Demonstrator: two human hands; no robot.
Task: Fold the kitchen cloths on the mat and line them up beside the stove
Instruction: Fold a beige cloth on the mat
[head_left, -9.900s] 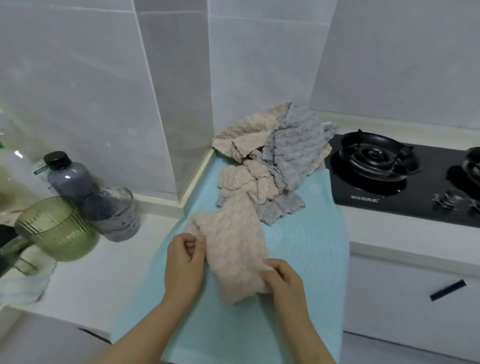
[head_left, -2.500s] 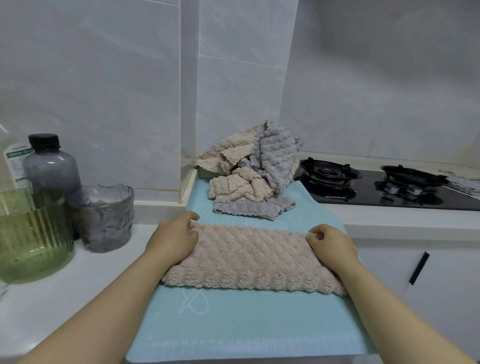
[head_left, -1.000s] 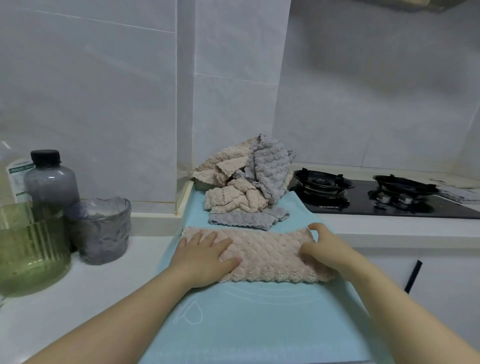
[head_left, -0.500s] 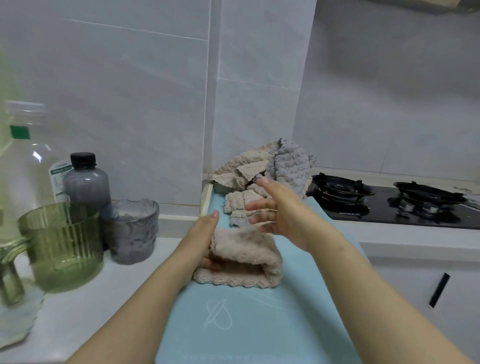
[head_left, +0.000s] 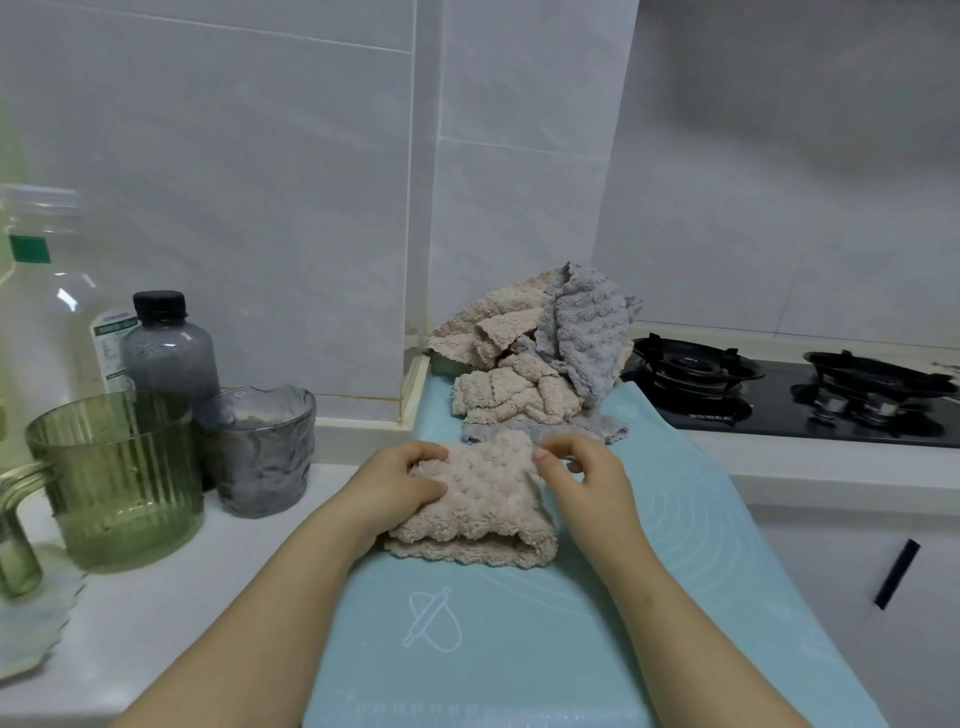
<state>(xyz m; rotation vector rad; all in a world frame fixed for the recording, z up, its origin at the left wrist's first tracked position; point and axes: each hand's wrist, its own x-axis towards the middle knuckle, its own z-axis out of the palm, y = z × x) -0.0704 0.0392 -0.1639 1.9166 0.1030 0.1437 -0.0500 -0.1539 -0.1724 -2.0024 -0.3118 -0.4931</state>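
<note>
DESK: What stands at the left of the frame?

PHOTOGRAPHER: A clear plastic bottle (head_left: 36, 291) against the tiled wall, with a green ribbed jug (head_left: 117, 478) in front of it. Next come a smoky grey bottle (head_left: 169, 348) with a black cap and a grey glass tumbler (head_left: 260, 449) just beside the jug. All of them are on the white counter (head_left: 171, 597), left of the mat.

DESK: And the hands?

PHOTOGRAPHER: The left hand (head_left: 400, 483) grips the left edge of the folded beige cloth (head_left: 478, 499), fingers curled over its far corner and thumb lying on top. The cloth lies as a thick square packet on the pale blue mat (head_left: 519, 649), its layered scalloped edges facing the camera. The right hand (head_left: 587, 478) is at the cloth's far right corner, thumb tip touching it, fingers loosely curled behind — whether it pinches the fabric cannot be told.

DESK: The other cloths?

PHOTOGRAPHER: A heap of unfolded cloths (head_left: 519, 395), beige and grey, sits at the mat's far end against the wall corner, just behind the folded one. To its right is the black gas stove (head_left: 769, 410), two burners showing — the mat's right edge lies just beside it. Lower right, a dark handle (head_left: 896, 574) is on a white cabinet door.
</note>
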